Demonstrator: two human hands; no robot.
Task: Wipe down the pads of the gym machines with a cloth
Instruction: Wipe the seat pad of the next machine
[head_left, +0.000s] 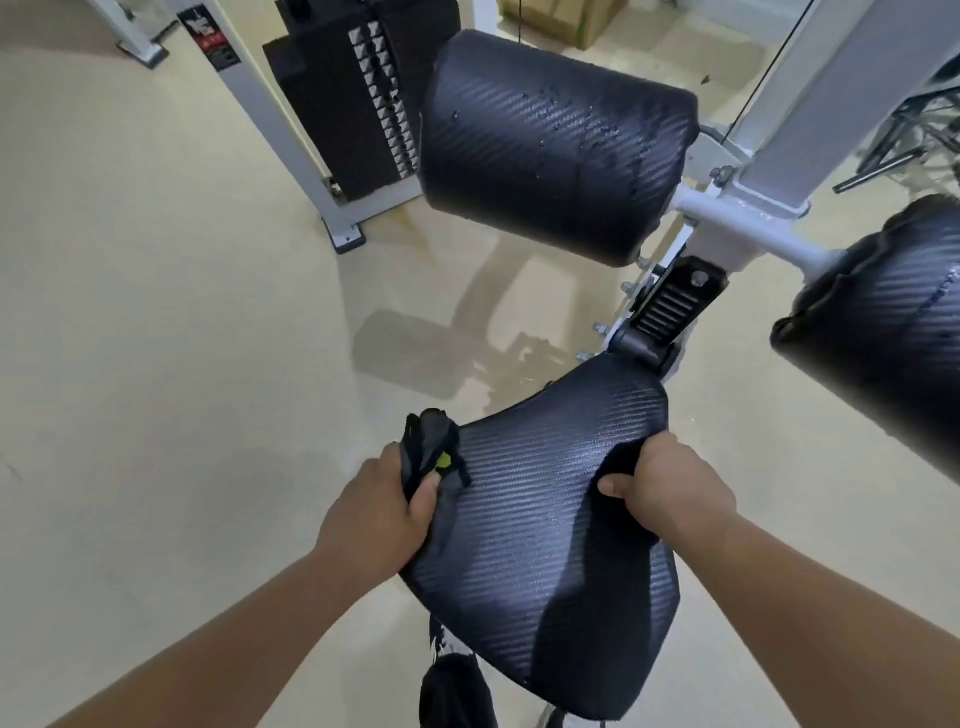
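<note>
A black ribbed seat pad (540, 545) fills the lower middle of the head view. My left hand (379, 514) grips a dark grey cloth (431, 449) with a small green mark, pressed against the pad's left edge. My right hand (670, 493) clamps the pad's right edge, thumb on top. Above sits a black roller pad (550, 145) speckled with water droplets. A second roller pad (883, 322) is at the right edge.
The white machine frame (800, 140) rises at the upper right with a black adjuster (670, 306) below it. A black weight stack (358, 98) in a white frame stands at the upper left. Beige floor (156, 312) spreads to the left, wet and reflective under the rollers.
</note>
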